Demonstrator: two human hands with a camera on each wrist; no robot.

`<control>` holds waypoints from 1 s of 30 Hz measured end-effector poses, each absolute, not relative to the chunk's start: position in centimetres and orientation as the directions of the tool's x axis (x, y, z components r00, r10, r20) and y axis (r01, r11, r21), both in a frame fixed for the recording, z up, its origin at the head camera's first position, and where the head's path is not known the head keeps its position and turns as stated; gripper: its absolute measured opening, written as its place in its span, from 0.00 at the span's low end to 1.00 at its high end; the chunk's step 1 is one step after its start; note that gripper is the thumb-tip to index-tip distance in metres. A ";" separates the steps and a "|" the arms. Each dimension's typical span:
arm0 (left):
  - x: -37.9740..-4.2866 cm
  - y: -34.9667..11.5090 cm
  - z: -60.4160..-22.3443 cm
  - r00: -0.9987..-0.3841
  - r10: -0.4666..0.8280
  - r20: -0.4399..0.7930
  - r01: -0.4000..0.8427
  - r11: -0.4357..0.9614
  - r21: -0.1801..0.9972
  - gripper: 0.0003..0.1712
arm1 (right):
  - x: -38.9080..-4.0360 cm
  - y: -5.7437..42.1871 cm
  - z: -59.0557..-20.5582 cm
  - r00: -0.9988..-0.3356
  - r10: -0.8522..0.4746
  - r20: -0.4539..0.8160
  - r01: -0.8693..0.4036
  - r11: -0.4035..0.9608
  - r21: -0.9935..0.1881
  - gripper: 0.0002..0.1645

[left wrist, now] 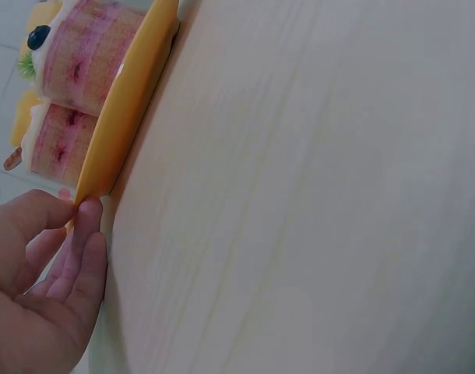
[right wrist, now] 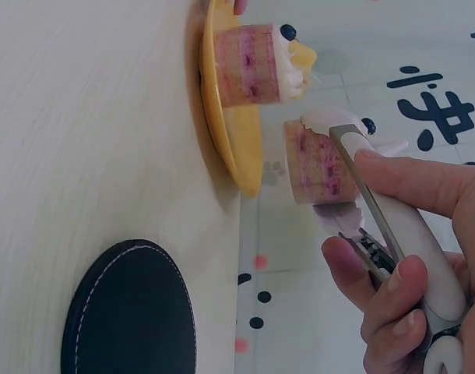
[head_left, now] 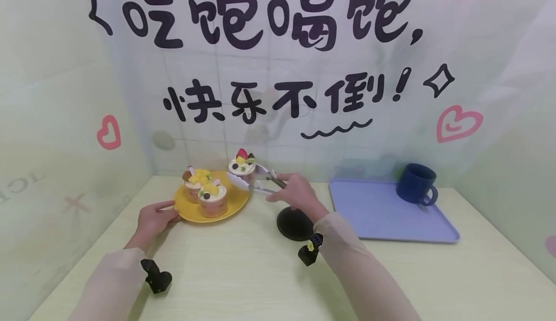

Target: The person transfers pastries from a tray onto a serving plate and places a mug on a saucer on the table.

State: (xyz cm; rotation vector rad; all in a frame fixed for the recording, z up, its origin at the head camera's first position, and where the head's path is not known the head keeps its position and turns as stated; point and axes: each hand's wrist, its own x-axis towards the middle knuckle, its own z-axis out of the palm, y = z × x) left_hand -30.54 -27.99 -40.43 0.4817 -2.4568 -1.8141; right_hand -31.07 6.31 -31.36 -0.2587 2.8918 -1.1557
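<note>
At the left of the table, my left hand pinches the rim of a yellow plate between thumb and fingers. Two cake cups with cream and yellow fruit stand on that plate, the front one partly covering the rear one. My right hand grips white-and-metal tongs. Between the tongs' tips is a third cake cup, topped with a strawberry. It hangs above the plate's right edge, apart from the plate in the right wrist view.
A round black coaster lies below my right hand. Farther right is a lilac tray, with a dark blue mug upright at its back right. A printed white backdrop rises behind the table, with side panels left and right.
</note>
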 end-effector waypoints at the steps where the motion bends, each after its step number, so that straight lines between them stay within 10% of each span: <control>1: -30.6 -28.0 -40.4 -0.951 -0.276 -0.141 -0.218 0.270 0.938 0.30 | -31.1 6.1 -31.4 -0.986 -0.161 0.046 -0.149 0.714 -0.685 0.43; 30: -30.3 -27.9 -40.4 -0.958 -0.266 -0.110 -0.185 0.275 0.944 0.30 | -33.0 3.9 -33.3 -0.985 -0.175 -0.001 -0.128 0.721 -0.681 0.38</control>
